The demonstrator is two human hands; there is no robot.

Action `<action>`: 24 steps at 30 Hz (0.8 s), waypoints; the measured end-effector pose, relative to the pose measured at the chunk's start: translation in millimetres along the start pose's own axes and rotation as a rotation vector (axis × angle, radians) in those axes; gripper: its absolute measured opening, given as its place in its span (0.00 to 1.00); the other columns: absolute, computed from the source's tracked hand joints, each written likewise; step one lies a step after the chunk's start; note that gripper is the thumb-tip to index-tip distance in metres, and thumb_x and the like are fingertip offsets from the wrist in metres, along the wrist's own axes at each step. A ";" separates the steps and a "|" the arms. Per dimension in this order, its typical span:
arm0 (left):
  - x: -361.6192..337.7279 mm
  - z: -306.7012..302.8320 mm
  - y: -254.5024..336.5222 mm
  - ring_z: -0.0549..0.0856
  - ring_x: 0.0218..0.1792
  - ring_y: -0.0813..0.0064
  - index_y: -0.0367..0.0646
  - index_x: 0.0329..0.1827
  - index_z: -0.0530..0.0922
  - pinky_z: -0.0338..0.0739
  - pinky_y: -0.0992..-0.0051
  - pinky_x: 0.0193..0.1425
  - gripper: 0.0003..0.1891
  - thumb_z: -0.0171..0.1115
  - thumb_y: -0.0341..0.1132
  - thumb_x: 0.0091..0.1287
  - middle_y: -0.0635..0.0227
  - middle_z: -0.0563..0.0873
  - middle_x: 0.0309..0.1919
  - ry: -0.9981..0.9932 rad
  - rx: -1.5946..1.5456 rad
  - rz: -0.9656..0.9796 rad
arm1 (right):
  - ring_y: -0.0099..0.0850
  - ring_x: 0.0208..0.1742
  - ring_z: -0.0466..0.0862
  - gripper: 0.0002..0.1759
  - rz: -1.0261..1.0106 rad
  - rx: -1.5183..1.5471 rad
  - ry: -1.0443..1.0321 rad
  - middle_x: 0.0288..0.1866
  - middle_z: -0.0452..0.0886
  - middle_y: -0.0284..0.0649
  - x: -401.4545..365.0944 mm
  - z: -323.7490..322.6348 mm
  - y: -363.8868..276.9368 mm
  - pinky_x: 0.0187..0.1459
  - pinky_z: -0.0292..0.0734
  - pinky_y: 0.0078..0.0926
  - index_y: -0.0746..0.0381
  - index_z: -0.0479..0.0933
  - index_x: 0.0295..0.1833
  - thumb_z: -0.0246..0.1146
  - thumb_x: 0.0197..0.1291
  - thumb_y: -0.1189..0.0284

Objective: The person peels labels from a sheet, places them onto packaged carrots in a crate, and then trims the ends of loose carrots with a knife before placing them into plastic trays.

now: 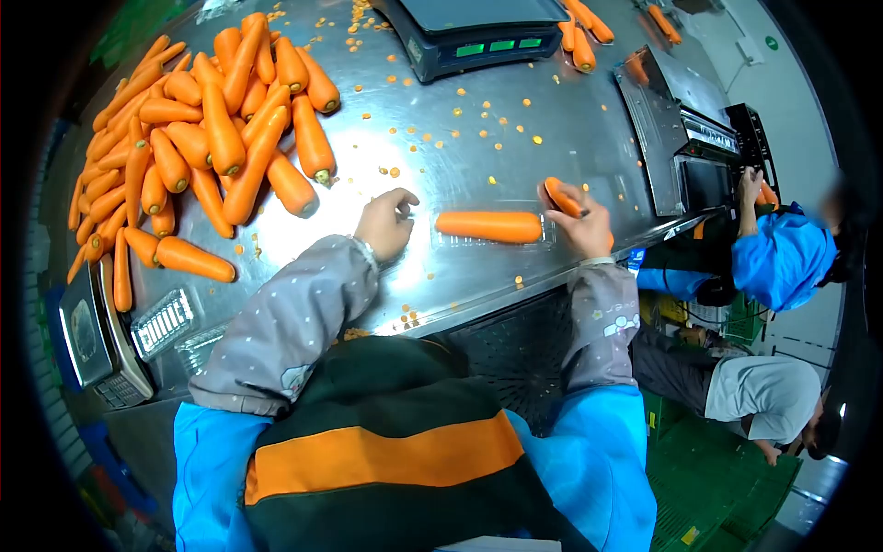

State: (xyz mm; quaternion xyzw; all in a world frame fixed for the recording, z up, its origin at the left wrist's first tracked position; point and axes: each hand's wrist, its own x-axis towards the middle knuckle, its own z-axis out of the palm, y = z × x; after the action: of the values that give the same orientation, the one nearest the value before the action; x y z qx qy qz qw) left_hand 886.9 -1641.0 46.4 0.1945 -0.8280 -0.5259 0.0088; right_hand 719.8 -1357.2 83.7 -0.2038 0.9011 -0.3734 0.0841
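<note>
A large carrot (489, 226) lies crosswise in a clear plastic tray (549, 235) on the metal table, between my two hands. Left of it, my left hand (386, 224) hovers close over the table with loosely bent fingers, thumb apart and nothing in them. My right hand (586, 224) is closed at the tray's right end around an orange thing with a dark edge (562, 197). I cannot tell whether this is a carrot or an orange-handled tool. Another bit of orange shows below the palm.
A heap of carrots (221, 129) covers the table's left side. A scale (469, 37) stands at the back, another scale (101, 340) at left beside clear trays (164, 324). Carrot slices litter the metal table (432, 304). At right are a machine (676, 129) and two people (782, 258).
</note>
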 end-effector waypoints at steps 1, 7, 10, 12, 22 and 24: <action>-2.0 1.9 0.6 0.83 0.32 0.63 0.39 0.42 0.78 0.77 0.70 0.41 0.13 0.56 0.22 0.52 0.58 0.82 0.33 0.015 -0.017 0.017 | 0.40 0.48 0.82 0.27 0.025 -0.200 0.104 0.48 0.82 0.43 -1.2 -16.7 -12.0 0.50 0.75 0.31 0.57 0.79 0.50 0.75 0.38 0.70; -14.6 4.2 12.2 0.82 0.29 0.66 0.39 0.42 0.79 0.77 0.73 0.39 0.12 0.57 0.21 0.53 0.57 0.82 0.36 0.047 -0.072 0.108 | 0.46 0.45 0.81 0.32 0.227 -0.672 -0.044 0.45 0.83 0.44 -3.9 -30.1 22.2 0.47 0.76 0.36 0.51 0.76 0.55 0.74 0.37 0.70; -17.2 1.8 26.9 0.82 0.30 0.71 0.38 0.43 0.78 0.77 0.73 0.40 0.12 0.63 0.28 0.54 0.60 0.82 0.36 -0.070 -0.170 0.086 | 0.37 0.42 0.84 0.27 0.258 0.099 0.029 0.42 0.83 0.46 -17.4 -32.0 31.3 0.36 0.77 0.24 0.63 0.74 0.53 0.71 0.45 0.71; -22.1 5.5 42.4 0.81 0.36 0.74 0.40 0.51 0.74 0.76 0.75 0.43 0.18 0.66 0.32 0.57 0.61 0.81 0.41 -0.250 -0.274 0.052 | 0.41 0.48 0.81 0.27 0.349 0.852 -0.062 0.51 0.77 0.53 -37.8 -30.4 -3.9 0.30 0.74 0.17 0.68 0.67 0.57 0.67 0.52 0.74; 19.6 17.1 46.4 0.83 0.34 0.71 0.47 0.65 0.66 0.80 0.73 0.42 0.34 0.70 0.35 0.54 0.60 0.78 0.48 -0.386 -0.273 0.136 | 0.37 0.61 0.74 0.25 0.113 1.279 0.031 0.59 0.73 0.48 -19.0 -3.3 -62.9 0.24 0.71 0.10 0.62 0.62 0.65 0.56 0.64 0.72; 37.0 10.5 41.5 0.80 0.44 0.65 0.49 0.62 0.71 0.75 0.69 0.53 0.31 0.70 0.34 0.51 0.59 0.78 0.49 -0.245 0.086 0.287 | 0.37 0.58 0.77 0.23 0.172 0.981 -0.004 0.55 0.77 0.50 -13.4 -3.4 -60.3 0.23 0.71 0.10 0.66 0.66 0.61 0.59 0.62 0.72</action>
State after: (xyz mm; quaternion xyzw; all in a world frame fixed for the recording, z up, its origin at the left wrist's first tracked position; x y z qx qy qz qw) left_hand 837.4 -1628.8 70.9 0.0092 -0.8637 -0.5033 -0.0254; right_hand 749.3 -1387.8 128.7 -0.0661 0.6324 -0.7448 0.2024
